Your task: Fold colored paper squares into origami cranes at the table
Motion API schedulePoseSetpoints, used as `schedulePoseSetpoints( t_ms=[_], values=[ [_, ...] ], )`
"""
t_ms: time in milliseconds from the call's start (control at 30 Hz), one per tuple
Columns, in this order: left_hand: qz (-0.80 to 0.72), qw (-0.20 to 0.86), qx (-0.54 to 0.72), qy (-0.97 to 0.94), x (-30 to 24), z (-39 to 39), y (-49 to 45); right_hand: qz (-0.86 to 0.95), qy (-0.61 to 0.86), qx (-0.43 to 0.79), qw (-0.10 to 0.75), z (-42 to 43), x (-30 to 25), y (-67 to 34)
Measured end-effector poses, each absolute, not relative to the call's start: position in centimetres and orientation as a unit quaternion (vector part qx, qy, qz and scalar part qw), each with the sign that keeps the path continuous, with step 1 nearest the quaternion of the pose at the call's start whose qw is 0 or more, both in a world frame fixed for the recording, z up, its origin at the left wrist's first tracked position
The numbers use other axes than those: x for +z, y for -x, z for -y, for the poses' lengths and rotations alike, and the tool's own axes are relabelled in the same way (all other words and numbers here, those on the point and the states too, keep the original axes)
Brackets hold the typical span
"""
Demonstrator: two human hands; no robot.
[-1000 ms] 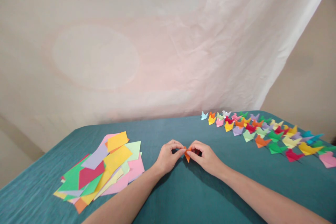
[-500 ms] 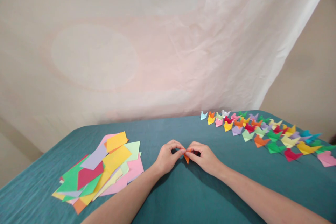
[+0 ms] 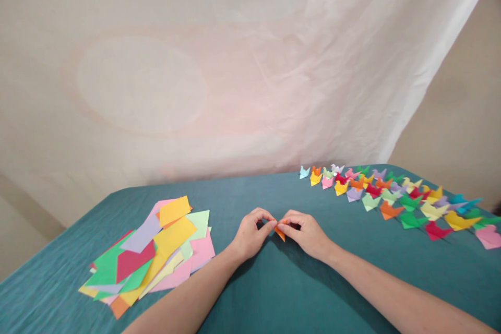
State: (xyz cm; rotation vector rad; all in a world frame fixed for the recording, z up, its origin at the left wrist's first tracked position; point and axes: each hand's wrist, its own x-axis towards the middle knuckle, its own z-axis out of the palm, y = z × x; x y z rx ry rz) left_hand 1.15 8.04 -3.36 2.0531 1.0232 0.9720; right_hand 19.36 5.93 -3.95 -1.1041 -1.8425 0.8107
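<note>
A small folded piece of orange paper (image 3: 280, 233) is pinched between my two hands, above the middle of the table. My left hand (image 3: 253, 232) grips its left side between thumb and fingertips. On the other side, my right hand (image 3: 303, 230) pinches it with thumb and forefinger. Only a pointed orange flap shows below the fingertips; the rest of the fold is hidden behind them.
A loose pile of coloured paper sheets (image 3: 176, 239) lies to the left on the teal tablecloth (image 3: 250, 292). Rows of small folded paper birds (image 3: 390, 211) stand at the right. A pale cloth sheet (image 3: 235, 88) hangs behind the table.
The orange paper has tilted a little, its lower point swinging to the right. Both hands keep their pinch in almost the same spot.
</note>
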Motion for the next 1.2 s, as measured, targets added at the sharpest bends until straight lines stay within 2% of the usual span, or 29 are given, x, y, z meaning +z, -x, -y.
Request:
schedulePoseSetpoints(
  t_ms=[1200],
  values=[
    [-0.391, 0.284, 0.318, -0.816, -3.08, -7.58, -1.09, 0.735, 0.442, 0.311, 0.41, -5.77, -4.03, -19.31]
  ],
)
